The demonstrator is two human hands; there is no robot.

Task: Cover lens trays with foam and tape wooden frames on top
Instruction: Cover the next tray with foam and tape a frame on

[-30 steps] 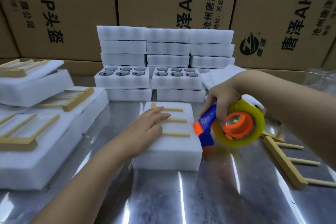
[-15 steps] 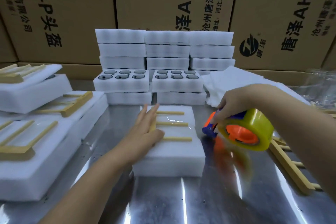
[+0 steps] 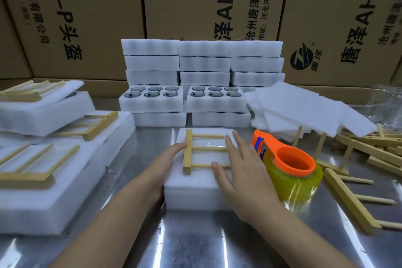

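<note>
A foam-covered lens tray [image 3: 195,189] lies in front of me on the metal table [image 3: 195,243]. A wooden frame [image 3: 196,151] rests on its top with clear tape across it. My left hand [image 3: 167,163] presses against the tray's left side, fingers by the frame's thick rail. My right hand [image 3: 237,169] lies flat and open on the tray's right part, over the frame's rungs. The tape dispenser [image 3: 289,169], orange with a yellowish roll, stands on the table just right of the tray, free of both hands.
Open lens trays [image 3: 152,98] and stacked foam blocks [image 3: 202,61] stand behind. Taped trays [image 3: 41,165] pile up at the left. Loose foam sheets [image 3: 309,109] and spare wooden frames [image 3: 356,193] lie at the right. Cardboard boxes [image 3: 195,0] wall off the back.
My right hand set the tape dispenser down beside the tray and moved onto the tray's top. My left hand slid from the frame's top to the tray's left side.
</note>
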